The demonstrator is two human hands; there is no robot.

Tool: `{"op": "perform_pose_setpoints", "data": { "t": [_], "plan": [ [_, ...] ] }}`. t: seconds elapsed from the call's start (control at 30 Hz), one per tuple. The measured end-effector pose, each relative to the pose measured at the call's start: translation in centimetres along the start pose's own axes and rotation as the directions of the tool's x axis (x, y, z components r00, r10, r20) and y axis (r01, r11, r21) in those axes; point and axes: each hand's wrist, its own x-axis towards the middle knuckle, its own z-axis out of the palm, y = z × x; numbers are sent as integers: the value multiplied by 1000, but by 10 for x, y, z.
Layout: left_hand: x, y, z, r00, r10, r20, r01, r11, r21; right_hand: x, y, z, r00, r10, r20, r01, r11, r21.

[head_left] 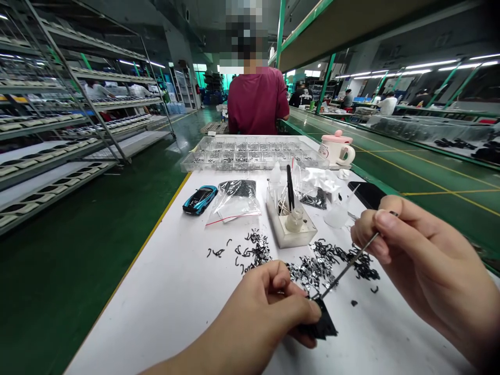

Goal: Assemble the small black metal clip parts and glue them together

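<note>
My left hand [273, 312] pinches a flat black plastic part [324, 324] between thumb and fingers, low over the white table. In my right hand [414, 250] is a thin metal rod [353, 260], slanting down to the left, gripped between thumb and fingertips. Its lower tip meets the upper edge of the black part beside my left thumb; the exact contact is too small to make out. Just beyond my hands lie small loose black and silvery pieces [312, 268] in a scattered heap. More small curved black pieces [255, 247] lie to the left.
A pale holder block [297, 234] with a small glass jar, sticks and black tweezers stands mid-table. Around it are a blue toy car [200, 200], a plastic bag [236, 200] and a lidded mug [336, 149]. Compartment trays [253, 153] stand behind; a person [258, 101] sits beyond.
</note>
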Motion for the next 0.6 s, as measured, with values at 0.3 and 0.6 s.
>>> {"op": "perform_pose_setpoints", "data": {
  "t": [0.3, 0.6],
  "plan": [
    [-1, -1, 1, 1000, 0, 2, 0, 1000, 9, -1, -1, -2, 1000, -2, 2, 2, 1000, 8],
    [-2, 1, 1, 1000, -20, -14, 20, 999, 28, -4, 0, -3, 1000, -11, 24, 11, 1000, -1]
  ]
}}
